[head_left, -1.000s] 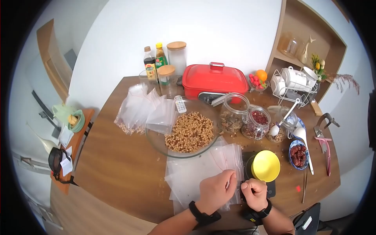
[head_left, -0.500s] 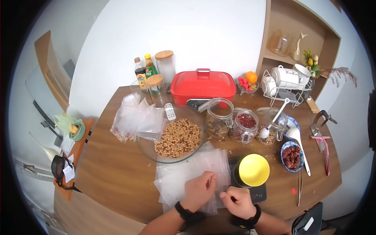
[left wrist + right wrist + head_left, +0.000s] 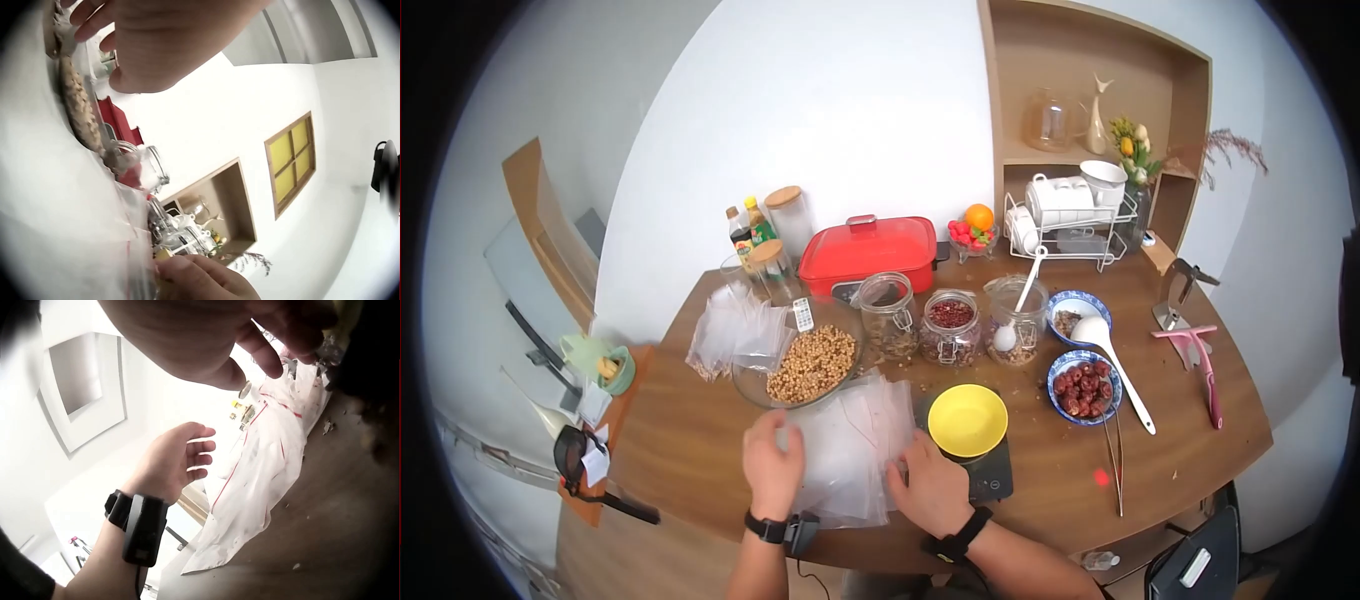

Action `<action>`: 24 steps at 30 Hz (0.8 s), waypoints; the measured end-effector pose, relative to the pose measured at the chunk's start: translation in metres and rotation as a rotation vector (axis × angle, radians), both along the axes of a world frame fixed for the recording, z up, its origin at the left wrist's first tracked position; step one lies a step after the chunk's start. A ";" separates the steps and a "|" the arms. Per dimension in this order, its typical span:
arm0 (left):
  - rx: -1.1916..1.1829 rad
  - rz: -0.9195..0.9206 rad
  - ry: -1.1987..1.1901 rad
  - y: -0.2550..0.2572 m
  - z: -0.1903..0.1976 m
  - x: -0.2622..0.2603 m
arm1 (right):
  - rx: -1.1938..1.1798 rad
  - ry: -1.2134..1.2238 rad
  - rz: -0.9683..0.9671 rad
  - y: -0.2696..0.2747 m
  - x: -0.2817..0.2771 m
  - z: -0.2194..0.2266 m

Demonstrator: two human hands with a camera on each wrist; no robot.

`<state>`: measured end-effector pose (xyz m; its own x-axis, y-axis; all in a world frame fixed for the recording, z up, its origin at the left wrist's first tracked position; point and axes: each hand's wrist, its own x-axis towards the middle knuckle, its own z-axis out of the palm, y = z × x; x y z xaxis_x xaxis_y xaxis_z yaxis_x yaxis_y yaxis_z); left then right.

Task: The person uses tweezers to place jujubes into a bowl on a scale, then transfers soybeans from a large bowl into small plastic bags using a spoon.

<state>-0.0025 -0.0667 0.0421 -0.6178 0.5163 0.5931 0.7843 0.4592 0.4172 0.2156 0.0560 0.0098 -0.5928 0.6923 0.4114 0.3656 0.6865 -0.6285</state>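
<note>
A loose stack of clear zip-lock bags [image 3: 845, 450] with red seal lines lies flat at the table's front. At its left edge is my left hand [image 3: 773, 465], fingers loosely bent and holding nothing. My right hand [image 3: 930, 485] touches the stack's right edge, thumb and fingers spread over it. In the right wrist view, its fingers [image 3: 265, 353] reach the upper end of the bags [image 3: 269, 444]. Beside that hand, a yellow bowl [image 3: 968, 420] sits on a black kitchen scale [image 3: 992, 475]. Behind the bags stands a glass bowl of light brown beans [image 3: 812, 363].
More plastic bags [image 3: 735, 335] overlap the glass bowl's left side. Glass jars [image 3: 950, 330] stand behind the scale, before a red electric cooker [image 3: 868, 255]. To the right are a bowl of red dates [image 3: 1085, 388], a white ladle [image 3: 1122, 375], tweezers [image 3: 1116, 465] and a pink peeler-like tool [image 3: 1203, 375].
My hands, earlier close together with curled fingers over the bags' right side, have parted to the stack's two edges. The head view has swung right.
</note>
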 end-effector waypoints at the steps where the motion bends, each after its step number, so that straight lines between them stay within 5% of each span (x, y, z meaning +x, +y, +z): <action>1: -0.057 0.047 0.013 -0.011 -0.005 -0.002 | -0.014 -0.015 -0.010 -0.001 0.002 0.003; 6: -0.292 0.157 -0.120 -0.046 -0.039 -0.021 | -0.019 -0.055 -0.024 -0.003 0.000 0.005; 8: -0.354 0.167 -0.421 -0.037 -0.008 -0.002 | -0.045 -0.037 0.075 -0.001 0.000 0.002; 24: -0.356 0.000 -0.255 -0.026 -0.058 -0.002 | -0.069 -0.032 0.055 -0.004 -0.002 0.007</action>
<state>-0.0044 -0.0929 -0.0157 -0.7214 0.6610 0.2066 0.6767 0.6095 0.4131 0.2136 0.0520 0.0163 -0.6428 0.6845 0.3438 0.3493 0.6614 -0.6638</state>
